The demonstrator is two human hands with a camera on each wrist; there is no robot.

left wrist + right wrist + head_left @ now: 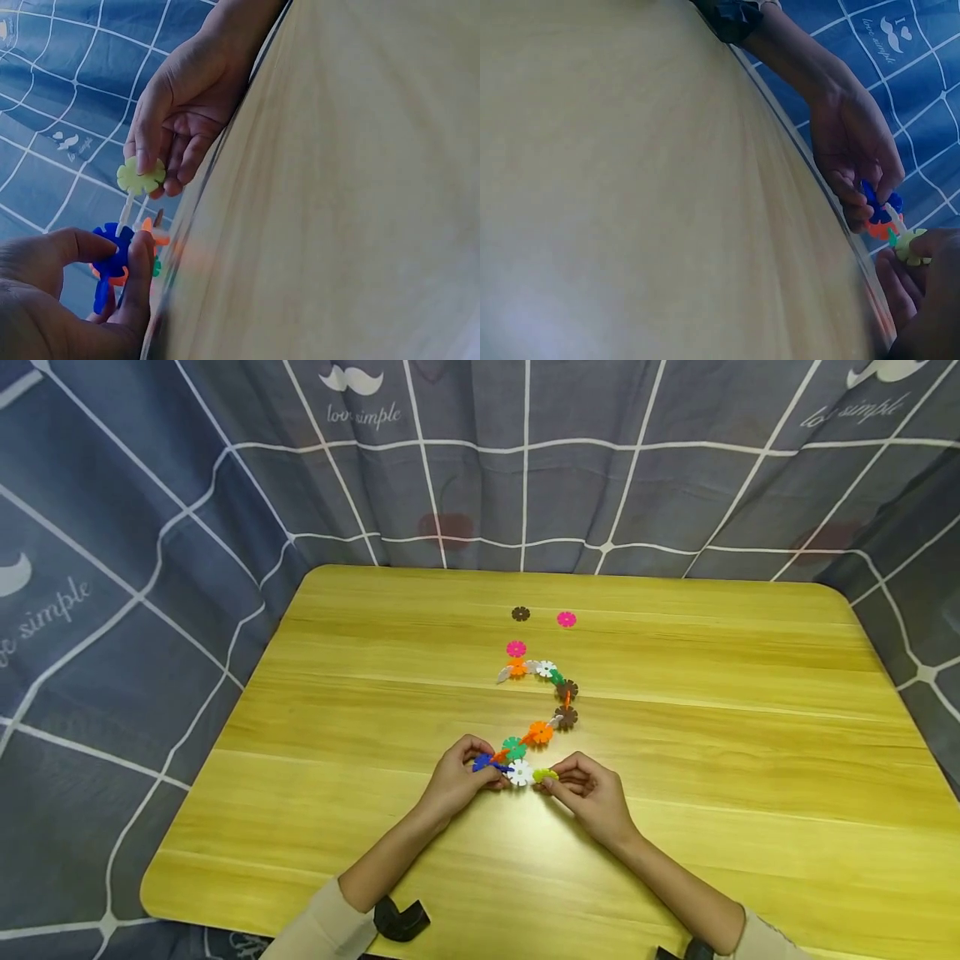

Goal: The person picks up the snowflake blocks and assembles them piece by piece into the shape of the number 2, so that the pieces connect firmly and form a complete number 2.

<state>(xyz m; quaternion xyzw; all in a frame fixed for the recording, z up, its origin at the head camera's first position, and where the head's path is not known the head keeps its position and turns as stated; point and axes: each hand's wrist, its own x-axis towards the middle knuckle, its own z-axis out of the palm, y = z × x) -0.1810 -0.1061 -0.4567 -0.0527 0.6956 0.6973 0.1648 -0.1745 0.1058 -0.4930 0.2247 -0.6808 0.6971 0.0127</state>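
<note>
My left hand (459, 785) pinches a blue notched snowflake disc (112, 251) between thumb and fingers. A second blue disc is joined to it. My right hand (596, 799) pinches a yellow-green snowflake disc (546, 775) at its edge. Between the hands, a white disc (520, 772) links the blue and yellow-green ones. From the left hand a curved chain leads away over the table, through a green disc (513, 747), an orange disc (541, 732) and brown ones (566, 717) to another orange disc (517, 667) at its far end.
Beyond the chain's far end lie a pink disc (516, 648), another pink disc (566, 619) and a dark brown disc (521, 613), all loose on the wooden table (750, 710). A grey checked curtain (570, 485) surrounds the table's back and sides.
</note>
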